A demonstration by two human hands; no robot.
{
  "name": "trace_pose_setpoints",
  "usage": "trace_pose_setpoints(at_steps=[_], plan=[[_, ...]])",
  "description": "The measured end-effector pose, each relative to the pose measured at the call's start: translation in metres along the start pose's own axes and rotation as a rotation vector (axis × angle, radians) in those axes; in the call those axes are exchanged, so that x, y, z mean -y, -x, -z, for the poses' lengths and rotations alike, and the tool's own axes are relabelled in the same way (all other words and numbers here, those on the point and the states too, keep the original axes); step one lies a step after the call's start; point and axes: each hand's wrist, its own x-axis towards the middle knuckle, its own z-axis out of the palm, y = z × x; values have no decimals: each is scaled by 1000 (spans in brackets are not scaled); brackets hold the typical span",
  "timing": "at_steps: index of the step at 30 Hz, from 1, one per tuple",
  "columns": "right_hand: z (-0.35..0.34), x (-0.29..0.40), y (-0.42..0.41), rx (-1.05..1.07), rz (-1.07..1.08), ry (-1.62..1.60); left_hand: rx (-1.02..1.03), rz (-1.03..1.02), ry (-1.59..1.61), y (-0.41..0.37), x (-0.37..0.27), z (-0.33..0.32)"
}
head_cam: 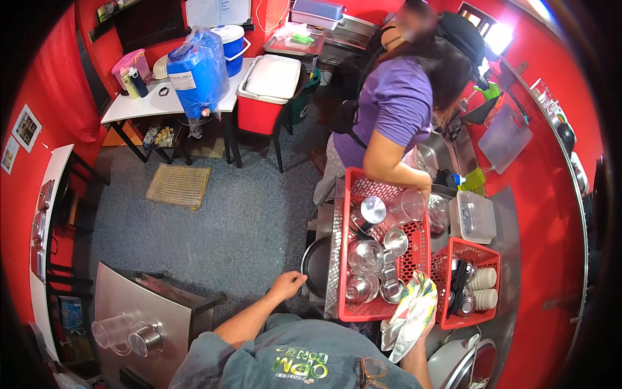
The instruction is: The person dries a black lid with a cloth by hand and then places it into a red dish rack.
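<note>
My left hand point(290, 285), its fingers curled, is held out beside a dark round pan point(318, 267); whether it touches the rim cannot be told. A white cloth with green, yellow and red print point(410, 311) hangs from my right hand point(428, 329), which is partly hidden behind it. Close to the cloth stands a large red plastic basket point(341, 291) on a metal counter. Inside are glass bowls point(365, 256), a clear plastic container point(407, 206), a small metal bowl point(395, 242) and other metalware.
A person in a purple shirt point(398, 102) reaches an arm past the basket's far end, near a sink point(440, 148). Right of the basket are a smaller red basket point(469, 323) with cups and utensils and a clear lidded container point(476, 216). A metal table point(141, 296) holds clear pitchers point(114, 330) and a metal pot point(146, 340).
</note>
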Motion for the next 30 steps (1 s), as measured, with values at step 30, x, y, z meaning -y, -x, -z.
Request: trace_pose_setpoints(at_steps=[30], plan=[[-368, -266, -294, 451, -120, 1503, -168, -307, -117, -317, -69, 411]])
